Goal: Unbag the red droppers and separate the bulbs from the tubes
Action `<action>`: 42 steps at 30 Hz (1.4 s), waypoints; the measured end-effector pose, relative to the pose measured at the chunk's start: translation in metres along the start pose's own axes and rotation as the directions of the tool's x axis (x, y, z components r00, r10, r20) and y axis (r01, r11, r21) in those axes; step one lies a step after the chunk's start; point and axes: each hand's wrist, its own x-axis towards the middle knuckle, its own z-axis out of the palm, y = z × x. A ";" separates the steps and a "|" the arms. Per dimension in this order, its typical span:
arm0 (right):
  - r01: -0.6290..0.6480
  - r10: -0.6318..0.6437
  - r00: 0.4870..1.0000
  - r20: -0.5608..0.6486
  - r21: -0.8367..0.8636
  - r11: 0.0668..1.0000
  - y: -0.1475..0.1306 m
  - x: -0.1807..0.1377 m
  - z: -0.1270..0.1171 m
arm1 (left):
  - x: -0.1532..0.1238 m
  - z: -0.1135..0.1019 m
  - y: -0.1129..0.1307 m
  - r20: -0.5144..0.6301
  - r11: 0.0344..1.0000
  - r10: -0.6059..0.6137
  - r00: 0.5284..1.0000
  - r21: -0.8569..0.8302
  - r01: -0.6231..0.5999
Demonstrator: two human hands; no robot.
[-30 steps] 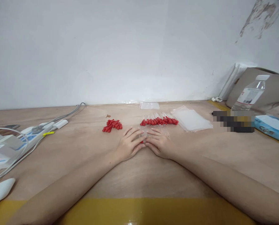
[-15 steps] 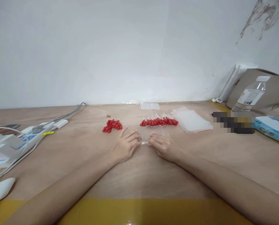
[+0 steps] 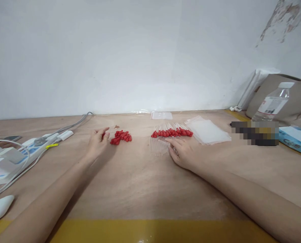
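My left hand (image 3: 98, 141) is raised to the left of a small pile of red rubber bulbs (image 3: 120, 136), fingers curled round a red bulb (image 3: 103, 135) that shows between them. Several thin clear tubes (image 3: 157, 147) lie side by side in the middle of the table. At their right end is my right hand (image 3: 179, 151), its thumb and fingers closed on what looks like one clear tube; its fingers partly hide the tubes. Just behind lies a row of droppers (image 3: 172, 131), red bulbs toward me and clear stems pointing to the wall.
Clear plastic bags (image 3: 208, 130) lie right of the droppers, another small bag (image 3: 162, 115) by the wall. A power strip (image 3: 39, 141) with cables and a white mouse-like object (image 3: 0, 207) are at left. A water bottle (image 3: 273, 103) and a blue packet (image 3: 294, 140) stand at right.
My left hand has left the tubes and moved left past the pile; a red bulb now shows in its fingers. My right hand has shifted slightly right, uncovering part of the tubes.
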 end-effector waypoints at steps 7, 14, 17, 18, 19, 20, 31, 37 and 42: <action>-0.034 0.032 0.999 -0.013 -0.089 0.995 -0.011 0.030 0.013 | 0.003 0.014 0.000 -0.083 0.988 -0.144 0.986 -0.067 0.138; 0.167 -0.154 0.986 0.066 -0.290 0.942 -0.019 0.044 0.041 | 0.002 0.032 -0.001 0.014 0.994 -0.108 0.994 -0.028 0.108; 0.192 -0.164 0.980 0.116 -0.297 0.935 -0.023 0.045 0.046 | 0.001 0.031 -0.001 0.027 0.996 -0.088 0.996 0.003 0.087; 0.187 -0.154 0.979 0.134 -0.293 0.937 -0.025 0.045 0.046 | 0.000 0.030 -0.001 0.019 0.997 -0.078 0.997 0.009 0.078; 0.177 -0.138 0.979 0.151 -0.288 0.941 -0.027 0.045 0.046 | -0.001 0.028 0.001 0.000 0.998 -0.063 0.998 0.017 0.063; 0.160 -0.116 0.979 0.166 -0.281 0.946 -0.030 0.044 0.046 | -0.002 0.026 0.003 -0.028 0.999 -0.041 0.999 0.030 0.042; -0.088 0.149 0.940 0.306 -0.204 0.975 -0.055 0.045 0.038 | -0.008 0.032 0.040 -0.023 0.912 0.367 0.930 0.203 -0.355; -0.165 0.198 0.952 0.235 -0.152 0.974 -0.048 0.043 0.028 | 0.000 0.067 0.069 0.110 0.865 0.428 0.897 0.239 -0.441; -0.158 0.183 0.971 0.153 -0.160 0.974 -0.029 0.028 0.011 | 0.002 0.096 0.089 0.220 0.872 0.420 0.880 0.169 -0.459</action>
